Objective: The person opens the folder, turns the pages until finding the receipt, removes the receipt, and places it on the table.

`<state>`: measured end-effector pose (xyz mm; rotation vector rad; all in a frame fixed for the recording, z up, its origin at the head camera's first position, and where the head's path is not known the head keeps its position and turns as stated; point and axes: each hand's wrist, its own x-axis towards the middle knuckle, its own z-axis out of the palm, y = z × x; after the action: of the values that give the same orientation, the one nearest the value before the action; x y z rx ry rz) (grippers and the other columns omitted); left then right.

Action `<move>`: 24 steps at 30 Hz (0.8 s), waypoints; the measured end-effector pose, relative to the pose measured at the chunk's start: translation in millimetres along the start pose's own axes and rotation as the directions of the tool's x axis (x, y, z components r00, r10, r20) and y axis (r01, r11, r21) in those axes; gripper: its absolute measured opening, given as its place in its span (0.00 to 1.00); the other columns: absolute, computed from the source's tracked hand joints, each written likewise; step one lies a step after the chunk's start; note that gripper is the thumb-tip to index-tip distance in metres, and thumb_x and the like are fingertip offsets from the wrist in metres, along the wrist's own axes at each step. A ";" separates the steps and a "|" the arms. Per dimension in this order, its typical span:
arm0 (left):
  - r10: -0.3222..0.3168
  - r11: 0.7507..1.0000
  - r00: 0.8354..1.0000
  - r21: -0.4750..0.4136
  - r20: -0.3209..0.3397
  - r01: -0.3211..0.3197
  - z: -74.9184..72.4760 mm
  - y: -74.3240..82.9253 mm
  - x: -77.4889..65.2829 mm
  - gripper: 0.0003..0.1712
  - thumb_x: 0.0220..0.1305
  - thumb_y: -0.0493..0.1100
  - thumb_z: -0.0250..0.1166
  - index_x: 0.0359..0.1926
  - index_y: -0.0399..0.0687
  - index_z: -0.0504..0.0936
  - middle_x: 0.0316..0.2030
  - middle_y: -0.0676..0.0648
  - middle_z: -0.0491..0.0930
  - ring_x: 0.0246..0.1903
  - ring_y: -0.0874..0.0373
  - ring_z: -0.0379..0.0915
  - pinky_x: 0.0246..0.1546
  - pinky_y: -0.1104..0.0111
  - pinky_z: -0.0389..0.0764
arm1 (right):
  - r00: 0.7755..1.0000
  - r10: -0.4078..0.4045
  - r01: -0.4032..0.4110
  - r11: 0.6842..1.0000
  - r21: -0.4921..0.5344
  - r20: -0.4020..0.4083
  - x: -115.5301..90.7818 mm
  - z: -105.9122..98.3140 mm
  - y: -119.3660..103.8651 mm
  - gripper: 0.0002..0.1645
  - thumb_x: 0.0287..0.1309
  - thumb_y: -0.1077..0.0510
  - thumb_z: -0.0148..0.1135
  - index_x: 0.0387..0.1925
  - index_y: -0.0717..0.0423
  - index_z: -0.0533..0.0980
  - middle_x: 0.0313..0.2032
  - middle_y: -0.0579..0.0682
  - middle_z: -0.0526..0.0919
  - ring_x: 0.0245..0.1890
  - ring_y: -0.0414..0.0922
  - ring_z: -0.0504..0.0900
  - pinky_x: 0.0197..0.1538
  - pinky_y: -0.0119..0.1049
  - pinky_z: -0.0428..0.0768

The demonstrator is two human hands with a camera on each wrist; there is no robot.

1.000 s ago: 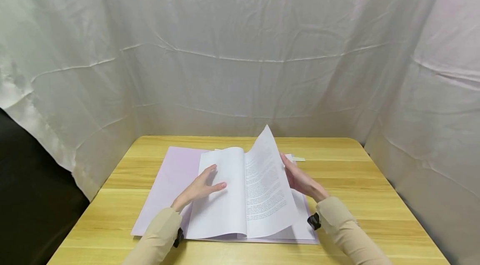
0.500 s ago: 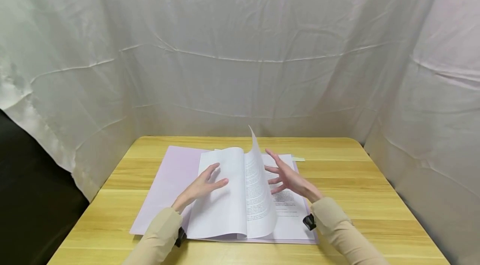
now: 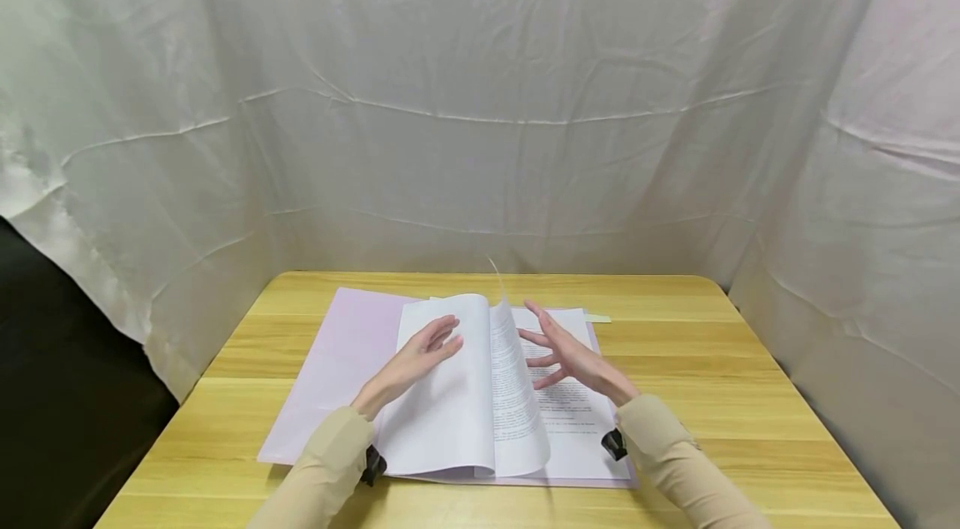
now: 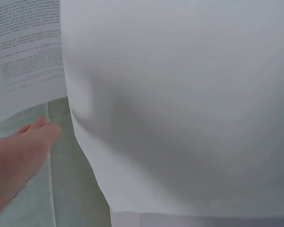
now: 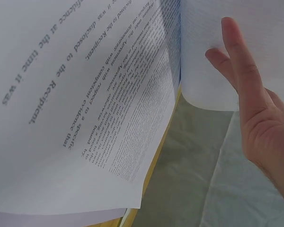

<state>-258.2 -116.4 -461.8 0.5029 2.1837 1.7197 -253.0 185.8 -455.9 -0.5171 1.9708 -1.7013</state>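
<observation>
A lilac folder (image 3: 348,362) lies spread on the table with printed sheets in it. Its turned-over white pages (image 3: 442,425) bulge on the left side, blank face up. A printed page (image 3: 517,404) stands curled up near the middle, its top corner raised. Over the turned pages hovers my left hand (image 3: 416,362), fingers loosely bent and holding nothing. My right hand (image 3: 573,358) is spread behind the raised page, above a flat printed sheet (image 3: 577,437). In the right wrist view, the straight fingers (image 5: 248,71) overlap a lifted sheet.
The wooden table (image 3: 720,412) extends around the folder. A pale strip (image 3: 598,318) sticks out at the folder's upper right. Grey-white cloth (image 3: 480,162) hangs behind and at both sides, with a black area (image 3: 67,396) at the left.
The right hand has moved left from the page's outer edge and spread its fingers, and the page has swung left, curling more upright. The left hand has shifted slightly right, fingers drawn closer together.
</observation>
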 end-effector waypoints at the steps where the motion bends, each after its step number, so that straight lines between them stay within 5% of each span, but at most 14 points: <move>1: 0.007 1.000 1.000 -0.012 0.006 -0.006 0.6 0.7 1.1 0.42 0.75 0.48 0.58 0.78 0.35 0.50 0.78 0.35 0.52 0.79 0.41 0.47 0.80 0.51 0.52 | 1.000 -0.001 0.001 1.000 -0.001 0.002 0.6 0.5 0.1 0.37 0.76 0.31 0.22 0.80 0.30 0.34 0.79 0.65 0.48 0.68 0.77 0.65 0.50 0.58 0.87; 18: 0.036 0.980 0.998 -0.198 0.056 -0.024 5.7 5.4 10.4 0.36 0.80 0.43 0.50 0.77 0.30 0.47 0.76 0.28 0.54 0.77 0.37 0.51 0.79 0.50 0.53 | 0.999 -0.001 0.001 1.000 0.011 0.035 3.8 5.4 -0.2 0.38 0.75 0.30 0.23 0.80 0.30 0.34 0.80 0.61 0.49 0.70 0.73 0.65 0.53 0.63 0.84; 24: 0.014 0.975 1.000 -0.223 0.024 -0.008 7.1 5.3 11.2 0.37 0.79 0.42 0.51 0.77 0.29 0.47 0.74 0.26 0.57 0.75 0.35 0.54 0.78 0.48 0.56 | 0.999 -0.001 0.001 1.000 0.008 0.042 4.7 6.1 -0.3 0.37 0.76 0.30 0.23 0.80 0.29 0.35 0.80 0.61 0.49 0.70 0.74 0.64 0.53 0.62 0.84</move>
<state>-264.5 -104.0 -458.6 0.4757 1.9412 1.9235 -253.3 178.2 -456.9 -0.5469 1.9340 -1.6840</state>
